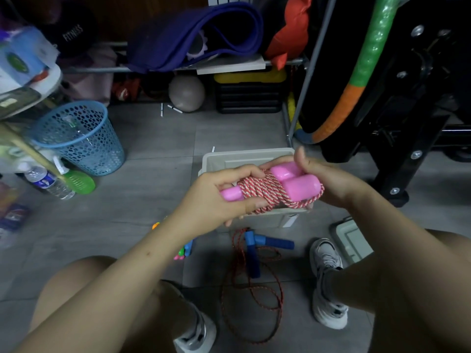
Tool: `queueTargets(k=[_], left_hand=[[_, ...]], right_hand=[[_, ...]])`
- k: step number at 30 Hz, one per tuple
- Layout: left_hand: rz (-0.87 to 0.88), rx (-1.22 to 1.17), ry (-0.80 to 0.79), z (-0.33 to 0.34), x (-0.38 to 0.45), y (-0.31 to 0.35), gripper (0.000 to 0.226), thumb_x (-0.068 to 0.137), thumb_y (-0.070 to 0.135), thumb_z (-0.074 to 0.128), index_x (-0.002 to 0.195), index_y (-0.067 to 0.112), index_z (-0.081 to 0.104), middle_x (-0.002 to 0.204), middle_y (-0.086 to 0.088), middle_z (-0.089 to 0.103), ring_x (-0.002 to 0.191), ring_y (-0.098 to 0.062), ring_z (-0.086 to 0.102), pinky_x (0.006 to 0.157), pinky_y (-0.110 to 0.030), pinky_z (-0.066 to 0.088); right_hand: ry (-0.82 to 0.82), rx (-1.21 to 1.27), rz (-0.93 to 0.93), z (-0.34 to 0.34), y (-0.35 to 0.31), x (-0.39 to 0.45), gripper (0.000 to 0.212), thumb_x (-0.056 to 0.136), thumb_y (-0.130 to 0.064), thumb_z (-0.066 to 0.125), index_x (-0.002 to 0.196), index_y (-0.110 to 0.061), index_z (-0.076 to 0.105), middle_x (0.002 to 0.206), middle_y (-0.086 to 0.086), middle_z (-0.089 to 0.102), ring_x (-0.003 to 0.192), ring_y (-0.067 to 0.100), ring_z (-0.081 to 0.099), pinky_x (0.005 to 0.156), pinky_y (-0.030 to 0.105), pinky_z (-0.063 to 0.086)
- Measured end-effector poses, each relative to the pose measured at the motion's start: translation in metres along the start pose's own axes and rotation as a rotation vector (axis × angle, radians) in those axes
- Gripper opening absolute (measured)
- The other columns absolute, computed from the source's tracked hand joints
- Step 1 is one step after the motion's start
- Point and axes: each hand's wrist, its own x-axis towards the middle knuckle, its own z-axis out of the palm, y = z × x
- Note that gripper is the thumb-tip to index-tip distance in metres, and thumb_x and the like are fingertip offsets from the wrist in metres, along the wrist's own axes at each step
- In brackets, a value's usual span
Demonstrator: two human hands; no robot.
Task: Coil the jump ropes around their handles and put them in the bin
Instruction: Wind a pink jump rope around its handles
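A pink-handled jump rope (270, 191) is held in both hands above the pale bin (254, 159), which stands on the grey tiled floor (158, 138) just ahead of the knees; its two pink handles (300, 187) are laid side by side, and the red-and-white twisted cord (257, 193) is wound in tight turns around their middle; one loose length of the cord is seen trailing past the right end of the handles. The left hand (221, 197) is curled around the left end of the bundle, with the fingers laid over the coils and the thumb under them; the right hand (323, 179) is closed on the right end of the handles, its thumb raised upright above them.

A second jump rope (254, 253) is left on the floor between the feet, nearer than the bin; its blue handles (274, 242) are crossed, and its thin red cord (252, 296) is spread in loose loops toward the lower edge of the view. A few small coloured pieces (184, 249) are glimpsed beside the left forearm; what they are cannot be told. A grey-and-white sneaker (328, 284) is planted to the right of the loose cord; a blue mesh basket (79, 138) is set well to the left, with a green spray bottle (76, 182) lying beside it; a grey ball (187, 93) is tucked under the shelf at the back.
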Motion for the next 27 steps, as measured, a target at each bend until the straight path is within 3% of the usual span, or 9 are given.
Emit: queueTargets(k=[2, 4, 9, 11, 14, 18, 21, 24, 27], left_hand=[[-0.023, -0.021, 0.029, 0.001, 0.002, -0.001, 0.037, 0.073, 0.006, 0.075, 0.098, 0.030, 0.064, 0.050, 0.007, 0.061, 0.035, -0.003, 0.045, 0.037, -0.015, 0.037], [-0.040, -0.039, 0.074, -0.001, 0.005, -0.003, 0.035, 0.076, 0.005, 0.072, 0.098, 0.031, 0.064, 0.049, 0.004, 0.060, 0.035, -0.004, 0.046, 0.035, -0.015, 0.036], [-0.073, -0.073, 0.192, -0.005, 0.015, -0.008, 0.031, 0.081, 0.012, 0.071, 0.094, 0.040, 0.067, 0.051, -0.006, 0.057, 0.033, -0.013, 0.041, 0.037, -0.016, 0.033], [-0.083, -0.061, 0.216, -0.003, 0.017, -0.008, 0.031, 0.081, 0.012, 0.071, 0.096, 0.038, 0.065, 0.049, -0.004, 0.056, 0.033, -0.012, 0.041, 0.035, -0.015, 0.033], [-0.083, -0.054, 0.232, 0.004, 0.020, -0.010, 0.037, 0.081, 0.012, 0.072, 0.102, 0.041, 0.064, 0.050, 0.002, 0.057, 0.036, -0.010, 0.044, 0.035, -0.017, 0.036], [-0.059, -0.002, 0.187, 0.006, 0.022, -0.012, 0.054, 0.082, 0.013, 0.072, 0.114, 0.052, 0.052, 0.062, 0.013, 0.062, 0.050, -0.010, 0.051, 0.040, -0.022, 0.043], [-0.047, 0.036, 0.170, 0.007, 0.023, -0.012, 0.053, 0.082, 0.017, 0.072, 0.115, 0.052, 0.051, 0.060, 0.014, 0.062, 0.046, -0.008, 0.051, 0.044, -0.022, 0.042], [-0.064, 0.013, 0.200, 0.009, 0.025, -0.013, 0.048, 0.082, 0.019, 0.073, 0.112, 0.052, 0.054, 0.057, 0.009, 0.062, 0.048, -0.011, 0.053, 0.043, -0.023, 0.042], [-0.078, -0.015, 0.229, 0.010, 0.027, -0.014, 0.046, 0.082, 0.019, 0.073, 0.113, 0.048, 0.057, 0.056, 0.008, 0.061, 0.048, -0.012, 0.053, 0.041, -0.022, 0.041]], right_hand=[[-0.018, 0.119, 0.057, 0.004, 0.001, -0.002, 0.107, 0.040, -0.086, 0.063, 0.114, -0.008, 0.059, 0.086, 0.004, 0.072, 0.066, 0.010, 0.067, 0.049, 0.017, 0.050], [0.011, 0.227, 0.097, 0.007, 0.005, 0.000, 0.117, 0.034, -0.086, 0.066, 0.116, -0.004, 0.055, 0.080, 0.005, 0.067, 0.059, 0.007, 0.060, 0.049, 0.016, 0.045], [-0.001, 0.133, -0.013, 0.017, 0.015, 0.003, 0.087, 0.062, -0.080, 0.060, 0.106, -0.005, 0.051, 0.076, -0.010, 0.059, 0.063, 0.006, 0.039, 0.059, 0.021, 0.031], [0.095, 0.084, -0.020, 0.023, 0.018, 0.005, 0.064, 0.072, -0.068, 0.060, 0.092, -0.008, 0.056, 0.067, -0.009, 0.052, 0.061, 0.007, 0.036, 0.059, 0.023, 0.029], [0.234, 0.000, -0.023, 0.031, 0.022, 0.008, 0.049, 0.080, -0.059, 0.058, 0.081, -0.010, 0.059, 0.061, -0.002, 0.038, 0.057, 0.010, 0.031, 0.055, 0.023, 0.026], [0.354, -0.038, -0.040, 0.039, 0.023, 0.009, 0.041, 0.082, -0.050, 0.058, 0.072, -0.010, 0.056, 0.058, -0.001, 0.042, 0.050, 0.007, 0.033, 0.051, 0.023, 0.027], [0.425, -0.102, -0.078, 0.038, 0.023, 0.009, 0.030, 0.084, -0.040, 0.057, 0.064, -0.019, 0.052, 0.050, -0.013, 0.044, 0.046, 0.001, 0.034, 0.050, 0.020, 0.026], [0.526, -0.219, -0.072, 0.039, 0.020, 0.010, 0.038, 0.092, -0.029, 0.055, 0.055, -0.021, 0.048, 0.038, -0.015, 0.042, 0.038, 0.000, 0.035, 0.045, 0.015, 0.026], [0.582, -0.248, -0.053, 0.042, 0.018, 0.010, 0.045, 0.093, -0.032, 0.054, 0.050, -0.021, 0.045, 0.035, -0.013, 0.038, 0.034, 0.003, 0.033, 0.038, 0.011, 0.024]])
